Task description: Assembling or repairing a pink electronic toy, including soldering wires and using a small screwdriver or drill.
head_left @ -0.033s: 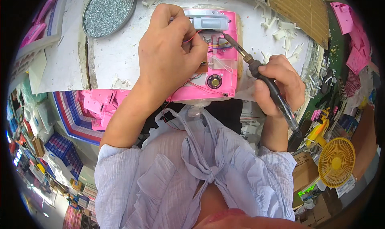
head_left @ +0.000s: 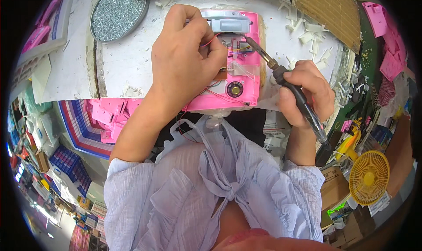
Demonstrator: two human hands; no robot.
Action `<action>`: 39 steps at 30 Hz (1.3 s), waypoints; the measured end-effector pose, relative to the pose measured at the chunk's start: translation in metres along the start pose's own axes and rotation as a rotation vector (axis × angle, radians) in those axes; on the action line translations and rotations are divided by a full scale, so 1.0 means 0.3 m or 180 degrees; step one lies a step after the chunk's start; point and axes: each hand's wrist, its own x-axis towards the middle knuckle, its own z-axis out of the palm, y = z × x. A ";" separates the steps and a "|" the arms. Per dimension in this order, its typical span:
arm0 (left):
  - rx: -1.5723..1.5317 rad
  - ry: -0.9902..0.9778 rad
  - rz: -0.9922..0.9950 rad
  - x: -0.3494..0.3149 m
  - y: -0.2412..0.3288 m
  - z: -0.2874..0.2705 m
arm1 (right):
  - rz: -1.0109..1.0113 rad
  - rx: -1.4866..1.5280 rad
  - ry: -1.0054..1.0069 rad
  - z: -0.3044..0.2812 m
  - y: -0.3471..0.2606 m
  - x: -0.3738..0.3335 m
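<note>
A pink plastic housing (head_left: pixel 198 103) lies open on the table, with wires and parts inside it. My left hand (head_left: pixel 184 53) rests over its left half, thumb and fingers pinched on a thin red wire (head_left: pixel 210 41). In my right hand (head_left: pixel 314 88) is a soldering iron (head_left: pixel 303 102) with a black handle, slanting up to the left. Its tip is at the lower edge of a grey plastic compartment (head_left: pixel 228 25); whether it touches, I cannot tell. A small round speaker (head_left: pixel 234 89) sits in the housing's lower right. My left hand partly covers a brown circuit board (head_left: pixel 221 74).
A round tray of small screws (head_left: pixel 118 13) stands at the far left. White plastic parts (head_left: pixel 314 38) lie scattered on the right, below a piece of brown cardboard (head_left: pixel 329 11). Pink parts fill a striped bag (head_left: pixel 83 128) at the left. A yellow fan (head_left: pixel 369 177) stands lower right.
</note>
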 end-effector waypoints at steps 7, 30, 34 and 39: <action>0.0196 -0.0109 0.0005 0.001 0.005 -0.020 | 0.0063 -0.0017 0.0040 -0.019 -0.001 -0.010; -0.1293 -0.1451 -0.0186 -0.003 0.017 -0.036 | 0.1102 0.0091 -0.0289 0.080 -0.062 -0.007; -0.0587 -0.1332 0.0850 -0.007 0.005 -0.021 | 0.0992 -0.0034 0.0176 0.095 -0.077 -0.055; -0.0019 -0.1448 0.1267 -0.003 0.021 0.000 | 0.1101 0.0135 0.0693 0.089 -0.058 -0.112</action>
